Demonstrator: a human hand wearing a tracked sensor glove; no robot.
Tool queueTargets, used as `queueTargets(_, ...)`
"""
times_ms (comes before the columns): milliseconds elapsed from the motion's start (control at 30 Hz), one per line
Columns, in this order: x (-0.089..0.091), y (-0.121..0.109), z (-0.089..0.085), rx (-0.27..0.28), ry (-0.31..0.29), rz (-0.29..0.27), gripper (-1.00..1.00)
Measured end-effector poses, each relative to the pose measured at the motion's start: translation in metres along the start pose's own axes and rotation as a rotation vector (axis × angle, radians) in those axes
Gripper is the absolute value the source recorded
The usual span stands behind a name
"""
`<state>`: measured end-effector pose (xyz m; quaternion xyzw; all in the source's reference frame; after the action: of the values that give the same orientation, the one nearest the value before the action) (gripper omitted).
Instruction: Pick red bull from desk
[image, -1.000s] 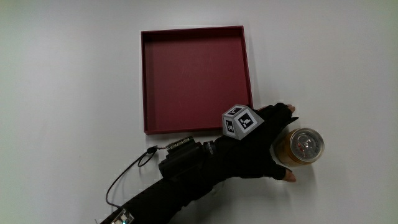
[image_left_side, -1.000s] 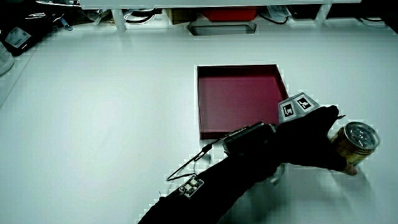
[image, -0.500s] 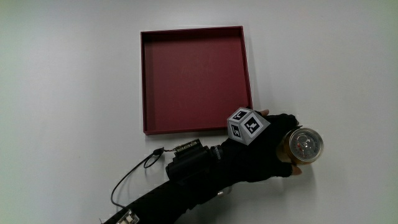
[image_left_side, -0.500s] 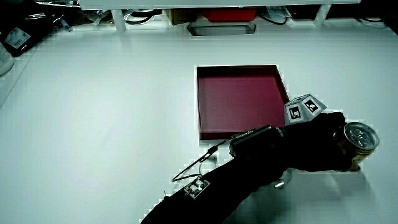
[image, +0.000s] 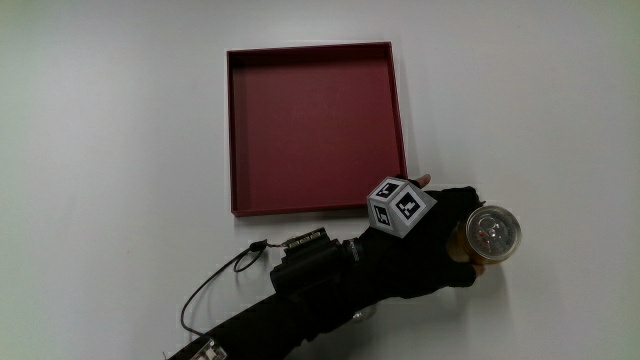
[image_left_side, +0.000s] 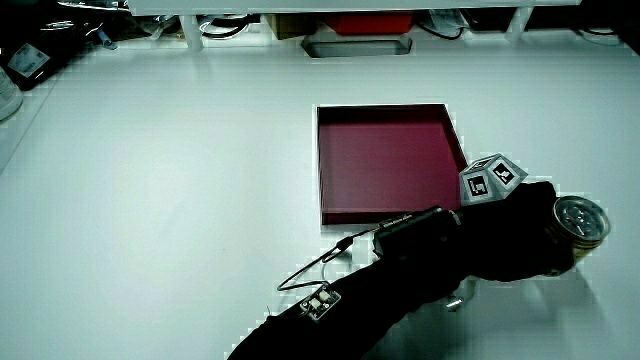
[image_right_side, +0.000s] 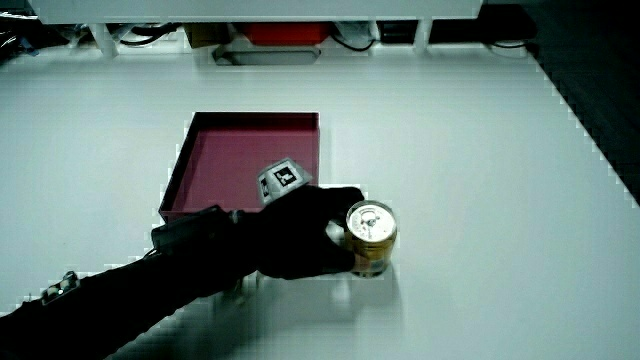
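A shallow red tray (image: 315, 125) lies just beside the hands (image: 430, 245); fingers wrapped round an upright can (image: 490, 235); white tabletop (image: 110, 150).

White table (image: 110, 120) carries two things. Shallow dark-red square tray (image: 315, 128) lies flat near table's middle, open side up, nothing inside. Gold can (image: 491, 234) stands upright on table at about 4 o'clock from tray, just off tray's near corner, silver top with pull tab facing up; both side views show it upright (image_right_side: 370, 238) (image_left_side: 578, 225).
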<state>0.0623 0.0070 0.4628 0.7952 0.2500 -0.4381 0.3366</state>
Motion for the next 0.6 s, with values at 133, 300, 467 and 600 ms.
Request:
queueTargets(133, 0.008, 0.0, 0.0, -0.016, 0.025, 0.0, 1.0)
queueTargets(300, 0.021, 0.005, 0.0, -0.031, 0.044, -0.033, 1.0)
queueTargets(467, 0.016, 0.004, -0.001, 0.004, 0.007, -0.05, 1.0)
queueTargets(600, 0.015, 0.001, 0.0, 0.031, 0.003, -0.069, 1.0)
